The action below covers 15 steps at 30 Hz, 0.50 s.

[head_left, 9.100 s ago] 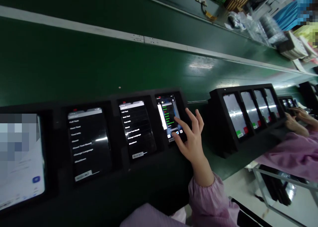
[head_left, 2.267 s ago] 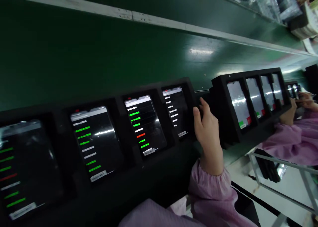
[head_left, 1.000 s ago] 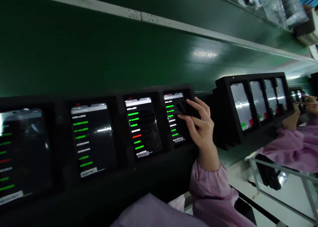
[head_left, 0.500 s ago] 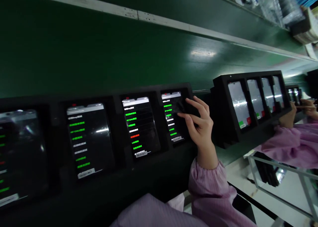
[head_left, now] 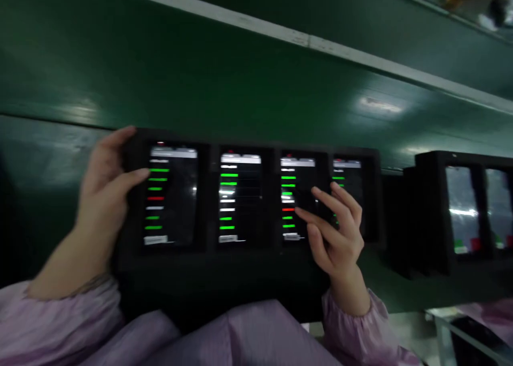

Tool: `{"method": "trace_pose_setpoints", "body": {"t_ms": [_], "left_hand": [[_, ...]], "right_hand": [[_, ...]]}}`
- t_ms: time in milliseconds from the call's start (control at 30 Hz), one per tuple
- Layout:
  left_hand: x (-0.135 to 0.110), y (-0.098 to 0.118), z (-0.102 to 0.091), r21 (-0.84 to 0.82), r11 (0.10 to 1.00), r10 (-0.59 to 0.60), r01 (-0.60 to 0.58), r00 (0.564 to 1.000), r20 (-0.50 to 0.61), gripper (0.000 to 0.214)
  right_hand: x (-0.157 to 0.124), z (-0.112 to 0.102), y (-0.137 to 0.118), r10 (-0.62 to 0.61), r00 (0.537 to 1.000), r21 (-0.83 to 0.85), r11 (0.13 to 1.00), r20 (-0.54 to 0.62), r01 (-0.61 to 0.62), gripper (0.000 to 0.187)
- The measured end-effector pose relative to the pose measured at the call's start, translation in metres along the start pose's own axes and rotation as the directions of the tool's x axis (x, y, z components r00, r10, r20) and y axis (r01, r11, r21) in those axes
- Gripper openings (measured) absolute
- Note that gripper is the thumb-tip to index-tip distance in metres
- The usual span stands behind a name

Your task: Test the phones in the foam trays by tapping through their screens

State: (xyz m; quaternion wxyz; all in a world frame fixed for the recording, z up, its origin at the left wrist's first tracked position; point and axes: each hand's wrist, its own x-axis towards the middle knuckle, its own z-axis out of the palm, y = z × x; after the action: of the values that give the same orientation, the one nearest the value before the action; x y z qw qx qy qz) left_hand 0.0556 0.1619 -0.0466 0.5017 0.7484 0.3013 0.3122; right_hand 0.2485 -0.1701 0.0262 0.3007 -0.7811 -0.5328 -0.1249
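A black tray (head_left: 256,259) stands tilted on the green belt and carries a row of phones with lit screens. My left hand (head_left: 105,181) grips the tray's left end, thumb lying on the frame beside the leftmost phone (head_left: 171,195). My right hand (head_left: 334,230) hovers with spread fingers over the third phone (head_left: 294,197), fingertips at its screen; whether they touch is blurred. The second phone (head_left: 239,197) and the fourth phone (head_left: 348,181) show green, white and red list lines. The whole frame is motion-blurred.
A second black tray (head_left: 460,216) of phones with pale screens and green and red buttons stands to the right. The green conveyor belt (head_left: 200,77) runs behind, with a white strip (head_left: 280,32) along it. A pink-sleeved co-worker's arm (head_left: 487,310) is at bottom right.
The view has swung left, so the tray sits centred. My left hand has come into view on the tray's left end. My right hand has shifted from the fourth phone to the third.
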Motion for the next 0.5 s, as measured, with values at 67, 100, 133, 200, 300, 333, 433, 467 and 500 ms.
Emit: {"method": "trace_pose_setpoints", "body": {"t_ms": [67,100,133,200,300,333,433,467,500], "left_hand": [[-0.001,0.0,-0.013,-0.084,0.989,-0.123,0.123,0.992,0.006,0.094],[0.0,0.001,-0.016,-0.086,0.979,-0.183,0.187,0.981,0.058,0.104],[0.0,0.002,-0.018,-0.07,0.975,-0.203,0.211,0.973,0.114,0.115],[0.0,0.004,-0.021,0.052,0.979,-0.203,0.196,0.938,0.282,0.13],[-0.004,0.006,-0.027,0.275,0.96,-0.177,0.056,0.882,0.437,0.135],[-0.006,0.006,-0.029,0.325,0.945,-0.171,0.02,0.88,0.444,0.134],[-0.01,0.005,-0.028,0.386,0.922,-0.135,-0.029,0.91,0.391,0.13],[-0.011,0.005,-0.026,0.384,0.923,-0.121,-0.032,0.923,0.367,0.128],[-0.011,0.005,-0.023,0.378,0.925,-0.111,-0.028,0.933,0.342,0.127]], "right_hand": [[0.008,0.019,-0.029,-0.069,0.996,0.053,0.996,0.063,0.066,0.028],[0.012,0.027,-0.042,-0.102,0.989,0.081,0.992,0.103,0.094,0.028],[0.015,0.035,-0.053,-0.13,0.982,0.109,0.987,0.14,0.115,0.027],[0.019,0.045,-0.068,-0.159,0.969,0.15,0.98,0.188,0.131,0.026],[0.022,0.052,-0.076,-0.129,0.975,0.168,0.981,0.182,0.099,0.025],[0.023,0.053,-0.076,-0.107,0.979,0.162,0.984,0.171,0.079,0.025],[0.025,0.054,-0.073,-0.047,0.988,0.117,0.993,0.145,0.03,0.026],[0.026,0.054,-0.072,-0.037,0.989,0.099,0.995,0.14,0.023,0.026],[0.026,0.054,-0.071,-0.033,0.989,0.083,0.996,0.141,0.022,0.027]]}}
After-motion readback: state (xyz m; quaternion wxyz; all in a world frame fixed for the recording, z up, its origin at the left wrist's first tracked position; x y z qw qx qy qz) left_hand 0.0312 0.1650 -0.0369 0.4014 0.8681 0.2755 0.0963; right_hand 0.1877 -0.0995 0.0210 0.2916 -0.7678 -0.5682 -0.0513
